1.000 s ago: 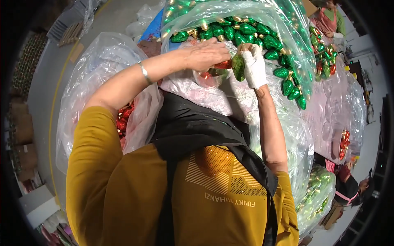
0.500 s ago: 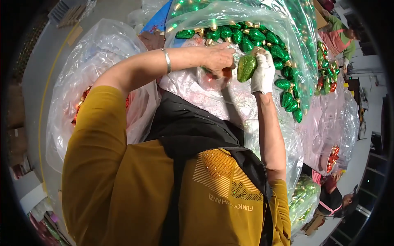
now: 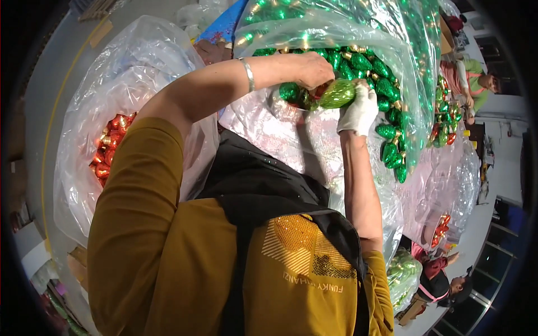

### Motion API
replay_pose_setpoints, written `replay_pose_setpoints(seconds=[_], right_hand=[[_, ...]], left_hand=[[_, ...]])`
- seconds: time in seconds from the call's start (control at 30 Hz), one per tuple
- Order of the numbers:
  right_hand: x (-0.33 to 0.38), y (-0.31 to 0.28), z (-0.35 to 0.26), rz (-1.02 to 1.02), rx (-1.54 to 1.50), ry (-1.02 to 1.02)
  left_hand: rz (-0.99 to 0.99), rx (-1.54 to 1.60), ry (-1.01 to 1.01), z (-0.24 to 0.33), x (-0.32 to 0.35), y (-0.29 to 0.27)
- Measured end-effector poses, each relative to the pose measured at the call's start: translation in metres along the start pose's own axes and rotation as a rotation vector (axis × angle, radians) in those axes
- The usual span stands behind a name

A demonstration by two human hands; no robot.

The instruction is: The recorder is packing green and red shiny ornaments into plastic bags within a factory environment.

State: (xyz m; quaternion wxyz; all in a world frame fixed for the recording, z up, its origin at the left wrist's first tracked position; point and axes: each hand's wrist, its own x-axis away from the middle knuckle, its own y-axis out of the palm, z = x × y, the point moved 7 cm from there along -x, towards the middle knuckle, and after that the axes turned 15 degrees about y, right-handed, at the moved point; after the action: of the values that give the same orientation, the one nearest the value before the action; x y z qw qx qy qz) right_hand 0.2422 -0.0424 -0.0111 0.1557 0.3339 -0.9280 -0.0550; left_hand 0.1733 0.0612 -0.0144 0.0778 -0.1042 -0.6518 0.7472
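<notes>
My right hand (image 3: 357, 111), in a white glove, grips a light green glittery bulb-shaped ornament (image 3: 338, 94) by one end. The ornament lies tilted, its other end toward the left. Right beside it, my bare left hand (image 3: 315, 69) is closed, fingertips pointing down; what they pinch is hidden. Below those fingers show a bit of red ornament (image 3: 319, 91) and a dark green ornament (image 3: 289, 91), partly covered. Several dark green bulb ornaments with gold caps (image 3: 386, 88) lie in an arc beyond and to the right of my hands.
Clear plastic sheeting (image 3: 263, 129) covers the work surface. At the left, a plastic bag (image 3: 73, 162) holds red ornaments (image 3: 112, 143). A large clear bag (image 3: 417, 67) of green ornaments spreads at the far right. Two other people (image 3: 473, 84) are at the right edge.
The light green ornament has tipped from nearly upright to slanting left. My left hand has moved right, close against it. A dark green ornament now shows below my left hand.
</notes>
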Motion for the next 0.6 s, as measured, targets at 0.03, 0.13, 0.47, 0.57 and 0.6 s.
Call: replay_pose_setpoints(seconds=[0.03, 0.13, 0.47, 0.57, 0.6], right_hand=[[0.006, 0.006, -0.001, 0.025, 0.164, -0.121], [0.02, 0.028, -0.011, 0.062, 0.48, -0.385], [0.037, 0.061, -0.022, -0.217, 0.783, -0.189], [0.064, 0.055, -0.03, -0.314, 0.74, -0.372], [0.077, 0.063, -0.033, -0.383, 0.876, -0.558]], left_hand=[[-0.032, 0.041, -0.016, -0.004, -0.002, 0.004], [-0.054, 0.124, -0.056, -0.019, -0.002, 0.008], [-0.156, 0.178, -0.102, -0.029, 0.005, 0.012], [-0.171, 0.182, -0.043, -0.026, 0.01, 0.012], [-0.182, 0.175, -0.012, -0.026, 0.009, 0.011]])
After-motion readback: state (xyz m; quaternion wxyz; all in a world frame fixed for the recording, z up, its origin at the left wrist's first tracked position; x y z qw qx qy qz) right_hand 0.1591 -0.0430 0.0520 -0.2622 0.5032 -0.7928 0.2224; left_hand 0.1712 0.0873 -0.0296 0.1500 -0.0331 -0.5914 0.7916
